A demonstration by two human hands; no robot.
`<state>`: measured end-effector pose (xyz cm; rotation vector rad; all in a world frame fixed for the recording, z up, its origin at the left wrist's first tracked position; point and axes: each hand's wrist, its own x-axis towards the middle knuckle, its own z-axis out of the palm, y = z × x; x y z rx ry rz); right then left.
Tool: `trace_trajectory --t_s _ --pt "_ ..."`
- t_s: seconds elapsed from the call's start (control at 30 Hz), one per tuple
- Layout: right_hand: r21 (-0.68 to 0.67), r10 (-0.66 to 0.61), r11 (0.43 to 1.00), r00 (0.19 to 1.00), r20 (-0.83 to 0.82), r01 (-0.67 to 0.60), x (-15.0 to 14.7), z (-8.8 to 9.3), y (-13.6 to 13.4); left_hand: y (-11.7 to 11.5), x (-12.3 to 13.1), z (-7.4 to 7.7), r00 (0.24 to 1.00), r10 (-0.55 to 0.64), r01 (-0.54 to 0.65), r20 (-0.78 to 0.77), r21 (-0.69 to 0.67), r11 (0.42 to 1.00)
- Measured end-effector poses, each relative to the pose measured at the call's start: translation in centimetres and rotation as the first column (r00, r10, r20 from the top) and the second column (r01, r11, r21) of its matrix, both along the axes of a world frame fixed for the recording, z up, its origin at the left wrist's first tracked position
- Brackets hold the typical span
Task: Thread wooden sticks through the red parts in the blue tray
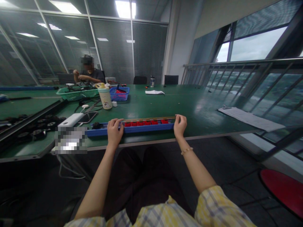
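Observation:
A long, narrow blue tray (142,128) lies along the table's front edge, with several red pieces (147,123) in a row inside it. At its left end sits a small black part (96,125). Thin yellowish strands (149,119) stretch across the tray from one hand to the other; I cannot make out whether they are cord or wire. My left hand (115,133) is closed in a pinch at their left end, over the tray. Past the tray's right end, my right hand (180,126) pinches their other end between thumb and fingers.
Left of the tray are a white power bank (71,120), a phone (88,117) and black parts (33,134). Behind stand a cup (105,98), a green basket (78,94) and a blue basket (120,94). Papers (251,118) lie right; another person (88,74) sits opposite.

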<state>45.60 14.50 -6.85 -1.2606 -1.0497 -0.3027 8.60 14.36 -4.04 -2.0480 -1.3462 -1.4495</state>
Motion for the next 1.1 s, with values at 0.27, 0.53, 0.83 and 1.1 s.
trace_trajectory --t_s 0.27,0.53,0.83,1.1 --pt "-0.07 0.076 0.993 0.963 -0.259 -0.097 0.6 -0.9 0.9 -0.1 0.0 0.2 0.999 -0.024 0.022 -0.027 -0.06 0.998" --pt "-0.028 0.248 0.959 0.881 -0.404 -0.283 0.5 -1.1 1.4 0.0 0.0 0.1 0.995 -0.095 0.092 -0.038 -0.076 0.993" --pt "0.101 0.412 0.904 0.782 -0.468 -0.416 0.8 -1.4 1.8 0.1 0.1 0.0 0.997 -0.071 0.069 -0.03 -0.076 0.995" --pt "0.174 0.423 0.901 0.716 -0.555 -0.397 0.8 -1.2 1.8 0.1 -0.1 -0.1 0.997 -0.074 0.072 -0.025 -0.068 0.995"
